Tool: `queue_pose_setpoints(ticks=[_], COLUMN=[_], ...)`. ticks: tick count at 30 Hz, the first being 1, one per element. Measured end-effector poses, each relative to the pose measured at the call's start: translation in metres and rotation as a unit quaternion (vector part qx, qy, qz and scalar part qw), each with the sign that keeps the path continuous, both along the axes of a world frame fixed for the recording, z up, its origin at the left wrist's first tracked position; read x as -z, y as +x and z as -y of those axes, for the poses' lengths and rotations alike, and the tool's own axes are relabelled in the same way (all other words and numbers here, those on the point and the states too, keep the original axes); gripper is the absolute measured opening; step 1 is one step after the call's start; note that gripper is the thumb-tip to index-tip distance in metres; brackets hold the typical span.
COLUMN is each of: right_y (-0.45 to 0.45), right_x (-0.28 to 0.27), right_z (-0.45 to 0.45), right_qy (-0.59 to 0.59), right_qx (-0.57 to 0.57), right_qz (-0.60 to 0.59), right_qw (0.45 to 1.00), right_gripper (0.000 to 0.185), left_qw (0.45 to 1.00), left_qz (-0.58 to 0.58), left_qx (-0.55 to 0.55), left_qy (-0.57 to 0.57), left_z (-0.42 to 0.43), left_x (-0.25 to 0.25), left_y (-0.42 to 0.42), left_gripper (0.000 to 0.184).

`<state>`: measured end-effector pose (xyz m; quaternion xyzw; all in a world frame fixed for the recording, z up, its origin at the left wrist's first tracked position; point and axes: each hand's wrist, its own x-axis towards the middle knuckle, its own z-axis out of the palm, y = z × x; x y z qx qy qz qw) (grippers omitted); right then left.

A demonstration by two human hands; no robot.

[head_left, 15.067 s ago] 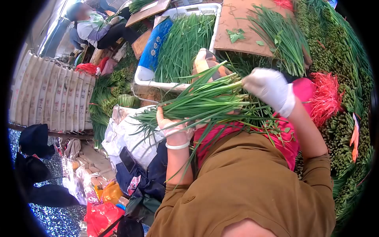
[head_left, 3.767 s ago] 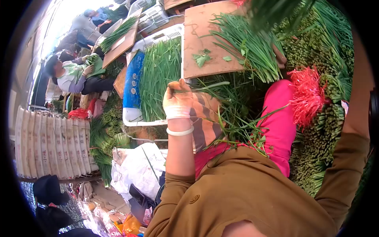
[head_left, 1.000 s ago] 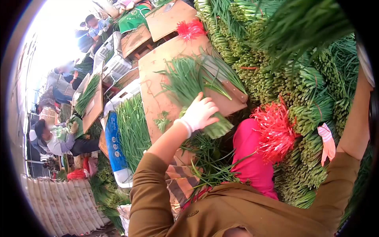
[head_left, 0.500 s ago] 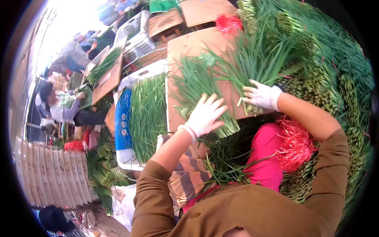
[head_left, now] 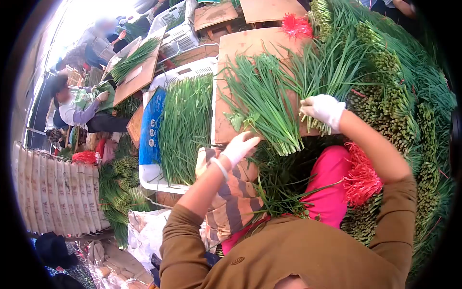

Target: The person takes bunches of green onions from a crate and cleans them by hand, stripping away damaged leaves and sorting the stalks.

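A loose bunch of green garlic chives (head_left: 269,103) lies on the wooden board (head_left: 226,130), its pale cut ends toward me. My left hand (head_left: 239,148), in a white glove, is at the board's near left edge, fingers stretched out and apart from the bunch, with nothing visible in it. Close to its fingertips lies a small broad-leaved sprig (head_left: 236,120). On the right, my white-gloved right hand (head_left: 323,111) has its fingers curled over the stalk ends of a second heap of chives (head_left: 332,72), which fans out beyond it.
Left of the board stands a white crate (head_left: 166,187) packed with chives. Tied bundles (head_left: 385,96) are stacked high on my right. Red plastic strips lie on the board's far corner (head_left: 296,26) and by my knee (head_left: 363,176). A co-worker (head_left: 72,106) sits at the left.
My left hand has drawn back off the left bunch toward the near edge. My right hand has curled more closely over the right heap's stalk ends. The view has shifted slightly.
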<state>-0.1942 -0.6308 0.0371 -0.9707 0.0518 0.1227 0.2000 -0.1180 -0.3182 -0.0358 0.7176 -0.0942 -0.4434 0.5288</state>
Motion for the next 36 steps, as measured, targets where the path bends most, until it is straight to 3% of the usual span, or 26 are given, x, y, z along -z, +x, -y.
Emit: queue_pose_setpoints(ticks=[2, 4, 6, 7, 8, 10, 12, 13, 14, 16, 17, 20, 21, 24, 25, 26, 28, 29, 30, 31, 32, 34, 36], right_y=[0.027, 0.034, 0.024, 0.014, 0.003, -0.029, -0.056, -0.065, -0.075, -0.090, -0.096, -0.102, -0.101, -0.090, -0.080, -0.063, -0.022, 0.005, 0.034, 0.060, 0.083, 0.131, 0.169], right_x=[0.026, 0.082, 0.084, 0.084, 0.085, 0.051, 0.072, 0.084, 0.081, 0.043, 0.040, 0.017, 0.012, -0.004, -0.008, -0.015, -0.039, -0.020, 0.004, 0.008, 0.011, 0.016, 0.036], right_z=[-0.019, -0.047, -0.099, -0.122, -0.142, -0.168, -0.187, -0.189, -0.193, -0.198, -0.201, -0.211, -0.211, -0.194, -0.182, -0.167, -0.143, -0.120, -0.094, -0.079, -0.066, -0.045, -0.025], right_qy=[0.071, 0.125, 0.167, 0.267, 0.365, 0.373, 0.275, 0.226, 0.203, 0.133, 0.112, 0.092, 0.076, 0.046, 0.060, 0.146, 0.248, 0.110, -0.039, 0.036, 0.110, 0.081, -0.025], right_qx=[0.097, 0.129, 0.138, 0.121, 0.104, 0.091, 0.057, 0.010, -0.038, -0.088, -0.098, -0.106, -0.124, -0.211, -0.247, -0.277, -0.140, -0.259, -0.355, -0.204, -0.043, 0.026, 0.056], right_qz=[-0.066, 0.035, 0.052, 0.065, 0.077, 0.023, 0.030, 0.002, 0.037, 0.001, 0.058, 0.105, 0.105, 0.006, -0.007, -0.044, -0.163, 0.089, 0.333, 0.264, 0.184, 0.138, 0.194], right_qw=[0.991, 0.983, 0.975, 0.954, 0.922, 0.923, 0.959, 0.974, 0.978, 0.987, 0.987, 0.984, 0.984, 0.976, 0.967, 0.949, 0.945, 0.955, 0.873, 0.942, 0.976, 0.987, 0.979], right_gripper=[0.075, 0.089, 0.094, 0.095, 0.096, 0.094, 0.094, 0.095, 0.094, 0.090, 0.085, 0.085, 0.085, 0.085, 0.074, 0.057, 0.039, 0.034, 0.030, 0.026, 0.022, 0.020, 0.022], left_qw=[0.987, 0.966, 0.925, 0.906, 0.892, 0.862, 0.832, 0.817, 0.805, 0.826, 0.831, 0.863, 0.851, 0.798, 0.805, 0.804, 0.824, 0.817, 0.813, 0.811, 0.807, 0.811, 0.813], left_qz=[-0.054, -0.081, -0.123, -0.115, -0.094, -0.249, -0.326, -0.369, -0.368, -0.268, -0.218, -0.167, -0.180, -0.322, -0.306, -0.331, -0.314, -0.320, -0.333, -0.317, -0.302, -0.277, -0.275], left_qx=[-0.108, -0.204, -0.304, -0.332, -0.366, -0.367, -0.409, -0.403, -0.410, -0.395, -0.369, -0.322, -0.333, -0.326, -0.353, -0.329, -0.275, -0.301, -0.290, -0.254, -0.218, -0.189, -0.191], left_qy=[-0.107, -0.132, -0.189, -0.238, -0.247, -0.245, -0.185, -0.185, -0.218, -0.301, -0.355, -0.352, -0.363, -0.391, -0.365, -0.368, -0.384, -0.373, -0.380, -0.421, -0.458, -0.479, -0.477], left_z=[0.012, 0.023, 0.028, 0.026, 0.023, 0.000, -0.007, -0.013, -0.016, -0.022, -0.026, -0.030, -0.028, -0.036, -0.035, -0.036, -0.039, -0.039, -0.043, -0.045, -0.048, -0.048, -0.047], left_x=[0.030, 0.018, 0.021, 0.049, 0.050, 0.082, 0.042, 0.033, 0.030, 0.049, 0.054, 0.029, 0.004, 0.034, 0.012, 0.007, 0.017, 0.017, 0.021, 0.032, 0.043, 0.040, 0.038], left_y=[-0.010, -0.025, -0.041, -0.044, -0.056, -0.075, -0.120, -0.139, -0.154, -0.171, -0.174, -0.169, -0.168, -0.155, -0.160, -0.159, -0.154, -0.153, -0.148, -0.142, -0.137, -0.130, -0.127], left_gripper=[0.043, 0.043, 0.043, 0.067, 0.068, 0.068, 0.068, 0.074, 0.069, 0.059, 0.052, 0.049, 0.044, 0.038, 0.035, 0.033, 0.033, 0.034, 0.036, 0.037, 0.038, 0.041, 0.047])
